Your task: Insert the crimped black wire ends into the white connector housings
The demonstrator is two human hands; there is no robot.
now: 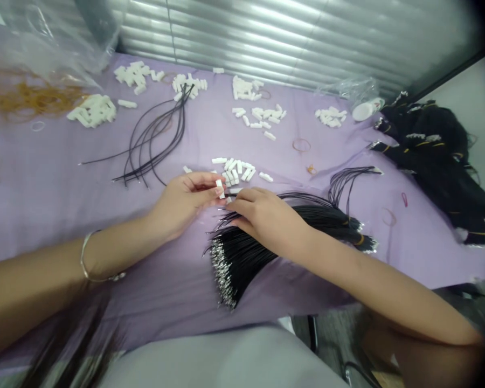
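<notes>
My left hand [189,200] pinches a small white plastic connector housing [220,188] between thumb and fingers. Close against it, my right hand [262,213] has its fingers closed on the end of a thin black wire [230,195], which meets the housing; whether it sits inside I cannot tell. Below my right hand lies a thick bundle of black wires [246,258] with bare metal terminals [222,272] fanned at its left end. Just beyond my fingers is a loose group of white housings [236,171].
More white housings lie in piles [92,110] along the back of the purple cloth [210,118]. Several joined wires [178,129] rest back left. Rubber bands [28,99] and a plastic bag [64,43] are far left; dark wire bundles [436,156] lie right. Blinds [242,32] border the table.
</notes>
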